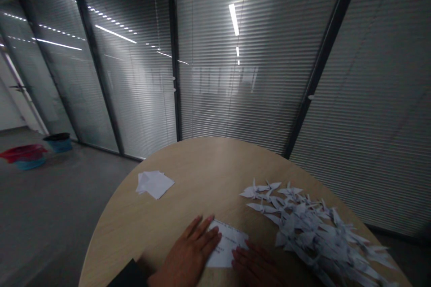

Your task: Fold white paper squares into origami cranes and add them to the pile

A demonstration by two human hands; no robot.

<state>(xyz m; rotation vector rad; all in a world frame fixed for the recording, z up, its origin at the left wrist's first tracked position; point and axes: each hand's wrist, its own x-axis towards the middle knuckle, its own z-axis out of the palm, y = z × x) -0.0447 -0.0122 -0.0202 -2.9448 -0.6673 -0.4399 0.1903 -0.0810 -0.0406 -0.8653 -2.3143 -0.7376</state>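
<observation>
- At the near edge of the round pale wood desk (202, 166), a printed white paper sheet (227, 244) lies flat between the 2 hands, which cover parts of it, so its long axis cannot be told
- Left hand (186, 255) lies open and flat, fingers spread, tips on the sheet's left edge, gripping nothing
- Right hand (252, 264) is also open, fingertips on the sheet's lower right edge, and is nearer the heap of folded paper cranes (319, 233) just to its right
- Farther left on the desk sits a small stack of white paper squares (155, 184)
- Beyond stands a glass partition with slatted blinds (252, 98); a red basket (23, 153) and a blue bin (59, 144) rest on the grey floor (60, 215)
</observation>
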